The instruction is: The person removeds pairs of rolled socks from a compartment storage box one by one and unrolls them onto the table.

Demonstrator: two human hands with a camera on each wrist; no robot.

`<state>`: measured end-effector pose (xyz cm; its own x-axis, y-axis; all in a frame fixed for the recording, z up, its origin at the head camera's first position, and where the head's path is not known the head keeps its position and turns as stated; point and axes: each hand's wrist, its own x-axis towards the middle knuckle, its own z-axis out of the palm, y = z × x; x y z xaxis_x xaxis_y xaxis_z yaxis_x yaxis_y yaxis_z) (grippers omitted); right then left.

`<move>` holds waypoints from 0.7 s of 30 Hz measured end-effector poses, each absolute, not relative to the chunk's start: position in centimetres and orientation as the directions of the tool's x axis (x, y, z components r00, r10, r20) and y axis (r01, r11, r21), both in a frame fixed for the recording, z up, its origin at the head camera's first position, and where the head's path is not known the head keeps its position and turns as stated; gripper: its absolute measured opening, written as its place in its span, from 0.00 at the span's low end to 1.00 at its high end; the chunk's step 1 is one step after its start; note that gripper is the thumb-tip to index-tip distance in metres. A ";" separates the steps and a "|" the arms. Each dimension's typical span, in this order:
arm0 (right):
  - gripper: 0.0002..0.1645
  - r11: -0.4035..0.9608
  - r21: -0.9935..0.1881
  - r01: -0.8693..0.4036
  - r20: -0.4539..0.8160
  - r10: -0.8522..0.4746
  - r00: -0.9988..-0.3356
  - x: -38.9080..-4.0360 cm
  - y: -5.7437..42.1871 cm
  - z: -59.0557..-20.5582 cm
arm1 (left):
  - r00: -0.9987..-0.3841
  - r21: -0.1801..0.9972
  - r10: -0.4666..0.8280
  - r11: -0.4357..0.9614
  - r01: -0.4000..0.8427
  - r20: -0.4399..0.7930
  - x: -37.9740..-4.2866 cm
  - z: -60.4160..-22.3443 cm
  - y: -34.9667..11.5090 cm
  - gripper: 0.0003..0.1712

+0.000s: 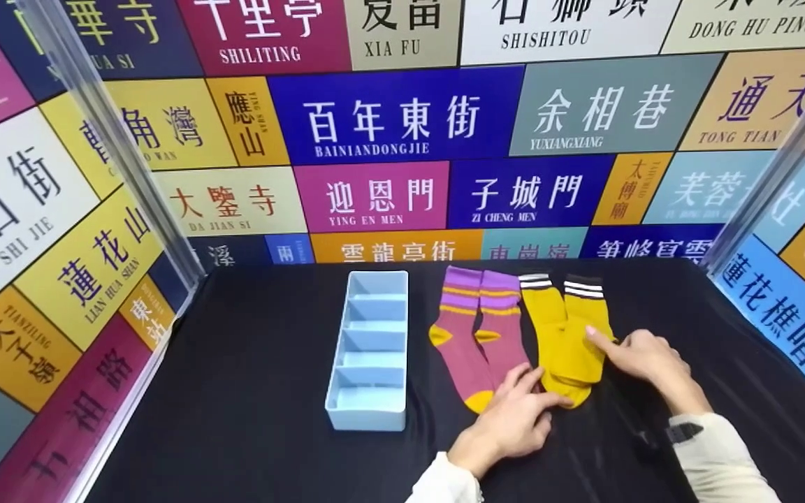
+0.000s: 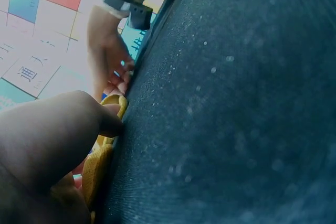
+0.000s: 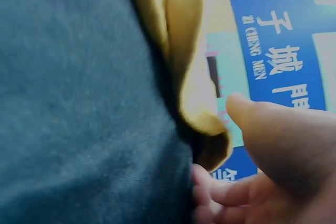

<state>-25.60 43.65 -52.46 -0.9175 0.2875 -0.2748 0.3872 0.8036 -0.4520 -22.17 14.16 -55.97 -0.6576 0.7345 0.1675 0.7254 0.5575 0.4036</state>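
Note:
A pair of mustard-yellow socks with black-and-white striped cuffs lies partly overlapped on the black cloth. Their toe end is touched by my left hand, its thumb on the lower yellow toe and its other fingers over the neighbouring pink sock. At the right edge of the yellow socks is my right hand, thumb reaching over the fabric. In the right wrist view, a curled sock edge lies close to the spread thumb and fingers. To the left lie pink socks with purple cuffs and yellow heels.
A light-blue box with several compartments in a row stands left of the socks. Black cloth covers the table. Panels with colourful place-name signs enclose the back and sides.

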 end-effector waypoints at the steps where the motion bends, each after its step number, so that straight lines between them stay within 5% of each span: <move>1: 0.48 0.805 -0.460 0.373 -0.277 0.269 -0.922 -25.3 43.5 -52.5 | -0.658 0.404 0.734 0.558 0.725 0.168 -22.1 -56.0 14.2 0.25; 9: 0.20 0.764 -0.616 0.194 -0.188 0.097 -0.977 -22.8 44.2 -52.7 | -0.659 0.421 0.731 0.550 0.722 0.176 -22.1 -56.1 14.3 0.24; 21: 0.16 0.747 -0.606 0.273 -0.224 0.169 -0.960 -21.1 46.5 -52.1 | -0.667 0.470 0.725 0.534 0.702 0.173 -22.4 -55.8 14.1 0.18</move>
